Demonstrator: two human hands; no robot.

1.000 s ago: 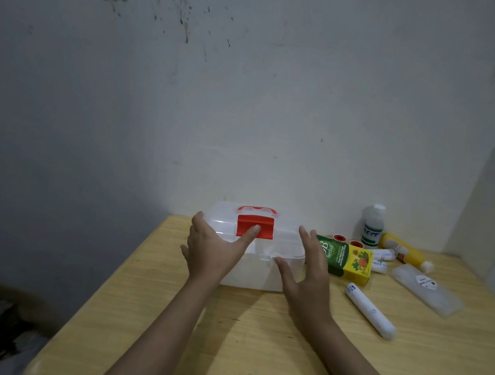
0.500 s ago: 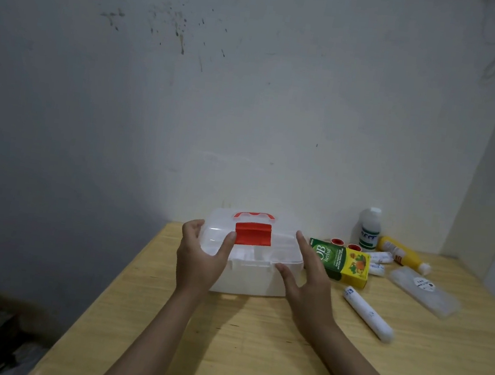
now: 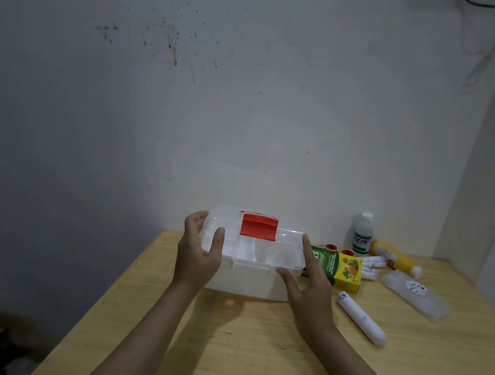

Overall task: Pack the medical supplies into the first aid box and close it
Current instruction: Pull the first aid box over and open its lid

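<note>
First aid box [image 3: 249, 262] sits between my two hands at the table's [image 3: 250, 359] far-left part, just ahead of my wrists. I hold it at both ends, I judge to steady the base while the lid comes up; the red latch [image 3: 258, 226] at the lid's middle looks already flipped up, though I cannot tell for certain whether the lid is free.

Left hand [image 3: 197, 257]: fingers curled round the left end of the lid, thumb lying on its top face. Closed on the box, a light clamp.

Right hand [image 3: 310, 288]: spread wide, index finger up along the lid's right end, thumb touching the front rim. Pressed flat against it, not wrapped round it.

Supplies all lie beyond my right hand, outside the box: green-yellow carton [image 3: 337, 268] just beside my right fingers, white roll [image 3: 361, 318] near that wrist, white bottle [image 3: 362, 234], yellow bottle [image 3: 395, 258] and clear flat case [image 3: 415, 295] farther off. Nothing packed yet.
</note>
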